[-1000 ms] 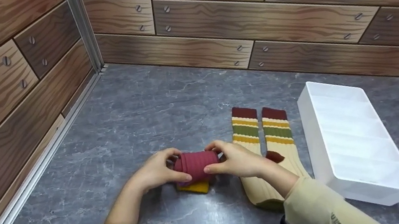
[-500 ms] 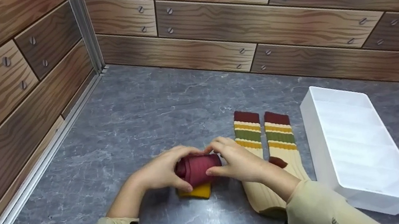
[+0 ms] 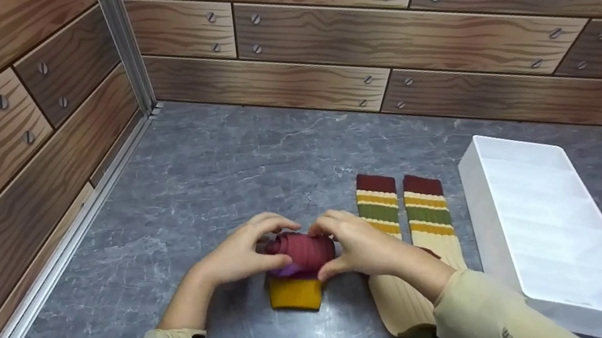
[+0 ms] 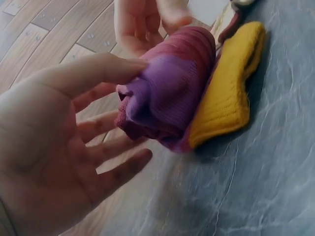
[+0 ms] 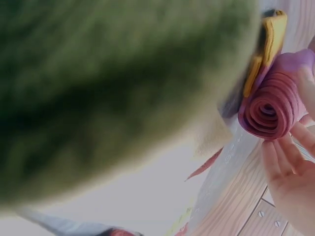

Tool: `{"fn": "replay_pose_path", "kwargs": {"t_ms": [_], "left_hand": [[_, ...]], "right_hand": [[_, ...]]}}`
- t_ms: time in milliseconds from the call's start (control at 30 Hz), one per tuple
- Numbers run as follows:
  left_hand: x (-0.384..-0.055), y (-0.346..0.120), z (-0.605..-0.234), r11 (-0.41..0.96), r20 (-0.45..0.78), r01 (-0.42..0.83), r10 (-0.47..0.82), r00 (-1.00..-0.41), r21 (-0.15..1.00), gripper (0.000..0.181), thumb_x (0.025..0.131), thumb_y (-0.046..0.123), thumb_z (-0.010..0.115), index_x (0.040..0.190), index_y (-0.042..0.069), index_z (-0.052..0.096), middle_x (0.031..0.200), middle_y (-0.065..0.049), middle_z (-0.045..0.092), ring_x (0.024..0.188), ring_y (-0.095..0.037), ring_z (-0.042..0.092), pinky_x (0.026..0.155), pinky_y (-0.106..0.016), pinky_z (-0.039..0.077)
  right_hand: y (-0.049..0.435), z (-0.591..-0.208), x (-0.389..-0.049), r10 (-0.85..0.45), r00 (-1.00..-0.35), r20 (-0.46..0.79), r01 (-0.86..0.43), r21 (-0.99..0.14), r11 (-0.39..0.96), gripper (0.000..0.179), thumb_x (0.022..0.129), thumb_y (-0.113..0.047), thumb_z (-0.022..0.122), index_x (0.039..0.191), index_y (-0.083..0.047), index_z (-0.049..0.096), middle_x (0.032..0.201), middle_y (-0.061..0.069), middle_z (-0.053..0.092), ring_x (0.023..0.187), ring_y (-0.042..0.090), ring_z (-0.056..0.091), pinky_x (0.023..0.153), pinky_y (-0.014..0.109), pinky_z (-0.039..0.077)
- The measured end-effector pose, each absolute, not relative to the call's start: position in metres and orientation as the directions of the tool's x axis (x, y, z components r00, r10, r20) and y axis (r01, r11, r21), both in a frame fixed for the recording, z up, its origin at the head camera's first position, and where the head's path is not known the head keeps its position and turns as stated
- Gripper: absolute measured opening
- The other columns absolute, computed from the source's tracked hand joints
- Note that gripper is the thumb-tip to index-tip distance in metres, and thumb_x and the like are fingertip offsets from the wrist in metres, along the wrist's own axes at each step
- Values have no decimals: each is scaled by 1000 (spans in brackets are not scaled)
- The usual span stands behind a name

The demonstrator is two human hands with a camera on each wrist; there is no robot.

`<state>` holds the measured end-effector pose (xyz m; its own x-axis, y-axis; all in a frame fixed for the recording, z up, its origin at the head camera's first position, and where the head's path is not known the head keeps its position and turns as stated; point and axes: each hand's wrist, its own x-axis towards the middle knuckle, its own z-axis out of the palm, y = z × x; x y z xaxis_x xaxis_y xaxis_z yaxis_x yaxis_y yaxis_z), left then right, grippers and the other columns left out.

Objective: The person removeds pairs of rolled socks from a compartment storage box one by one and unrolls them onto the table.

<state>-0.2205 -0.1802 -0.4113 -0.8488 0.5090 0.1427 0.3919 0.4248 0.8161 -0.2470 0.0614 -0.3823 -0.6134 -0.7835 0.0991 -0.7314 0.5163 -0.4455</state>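
A maroon and purple sock roll (image 3: 306, 251) sits between both hands, with a flat mustard-yellow toe end (image 3: 295, 293) sticking out toward me. The left wrist view shows purple fabric (image 4: 170, 88) bunched at the roll's left end; its spiral end (image 5: 267, 109) faces the right wrist camera. My left hand (image 3: 236, 253) lays its thumb on the left end, the other fingers spread loosely behind. My right hand (image 3: 360, 242) curves round the right end, fingers on the far side and thumb low beside the yellow part.
Right of the hands lie two cream socks (image 3: 403, 301) with maroon, green and yellow striped cuffs, partly under my right forearm. A white divided box (image 3: 484, 214) stands farther right. Wood-patterned walls (image 3: 265, 75) border the grey marbled table (image 3: 207, 164). Blurred green fabric (image 5: 113, 88) blocks much of the right wrist view.
The roll has turned and shifted slightly away from me, showing more of the yellow end and purple fabric. My left fingers have loosened and opened wider. The head view has tilted slightly.
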Motion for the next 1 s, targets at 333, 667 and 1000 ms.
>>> {"fn": "replay_pose_path", "kwargs": {"t_ms": [333, 667, 1000], "left_hand": [[-235, -182, -410, 441, 113, 393, 537, -836, 807, 55, 74, 15, 80, 123, 10, 54, 123, -9, 55, 109, -25, 53, 91, -42, 45], [-251, -184, -412, 408, 138, 352, 469, -873, 842, 43, 84, 18, 72, 123, 7, 58, 120, -10, 59, 107, -26, 56, 92, -42, 46], [-268, -179, -415, 456, 145, 360, 441, -886, 814, 61, 72, 23, 84, 125, 11, 56, 124, -6, 57, 107, -22, 53, 92, -42, 44]], "right_hand": [[58, -374, -260, -772, -635, -22, -671, -479, 565, 40, 84, -16, 73, 120, -2, 61, 110, 10, 53, 95, 23, 55, 83, 37, 49], [54, -373, -280, -785, -619, -37, -661, -515, 546, 25, 91, -14, 64, 112, -1, 59, 107, 11, 63, 100, 26, 60, 86, 43, 49], [51, -377, -294, -756, -654, -10, -667, -463, 583, 27, 96, -15, 56, 119, -2, 64, 107, 11, 60, 96, 26, 57, 81, 41, 48]]}}
